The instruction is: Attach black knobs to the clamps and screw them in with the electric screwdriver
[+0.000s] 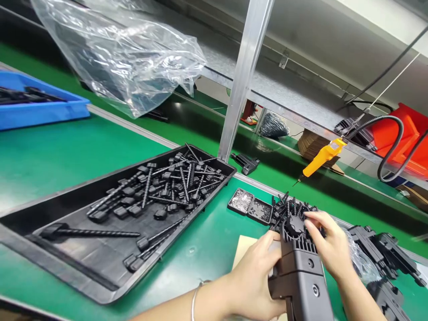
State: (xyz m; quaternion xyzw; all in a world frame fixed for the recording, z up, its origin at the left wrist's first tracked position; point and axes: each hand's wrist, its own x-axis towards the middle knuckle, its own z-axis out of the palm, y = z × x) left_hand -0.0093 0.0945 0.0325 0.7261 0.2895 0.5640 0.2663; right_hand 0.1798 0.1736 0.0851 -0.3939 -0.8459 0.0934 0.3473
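Observation:
A black plastic housing (304,276) with fins and a round knob (296,225) at its far end stands out at the lower right. My left hand (256,278) is wrapped round its left side. At the knob's right edge, my right hand (329,238) has thumb and fingertips close together; whether they pinch the knob is too small to tell. Behind the knob lies a pile of black screw-like rods (281,207). Two small square trays, one with silvery bits (240,200) and one with dark bits (260,210), sit to its left.
A long black tray (133,276) of threaded knob rods fills the left centre. An orange electric screwdriver (323,158) hangs behind my hands. A metal post (244,76), plastic bag (133,62) and blue bin (43,111) stand farther back. More black housings (384,249) lie right.

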